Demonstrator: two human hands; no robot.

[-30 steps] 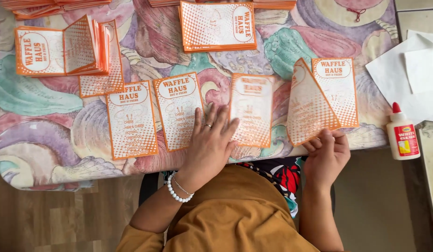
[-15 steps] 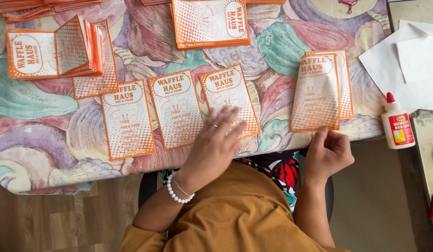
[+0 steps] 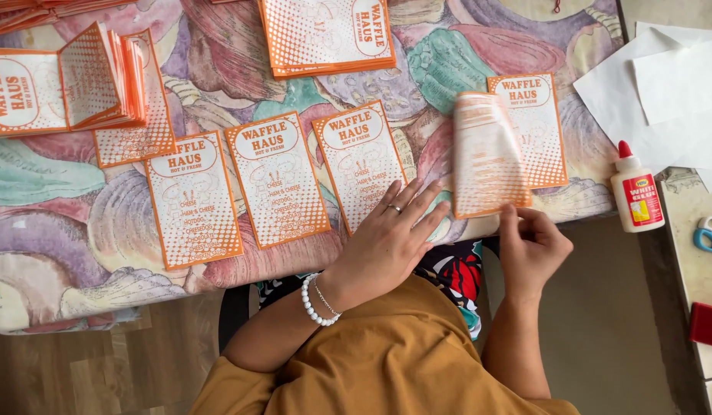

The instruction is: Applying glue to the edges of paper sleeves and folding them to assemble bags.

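Three orange-and-white printed cards [image 3: 278, 178] lie side by side along the near edge of a table with a floral cloth [image 3: 79, 230]. My left hand [image 3: 390, 242], wearing a ring and a pearl bracelet, rests flat with its fingers spread on the lower corner of the rightmost of these cards [image 3: 360, 161]. My right hand [image 3: 529, 246] pinches the bottom edge of a folded orange card [image 3: 486, 154]. Its lifted flap is blurred, and its other half [image 3: 534, 127] lies flat on the cloth.
Stacks of the same cards sit at the far middle [image 3: 325, 34] and far left [image 3: 64, 84]. On the right are white paper sheets [image 3: 663, 84], a white glue bottle with a red cap [image 3: 636, 192], blue-handled scissors [image 3: 709, 234] and a red object [image 3: 708, 323].
My left hand has slid the third card left, in line with the other two. My right hand has swung the folded card's flap up and over to the left.
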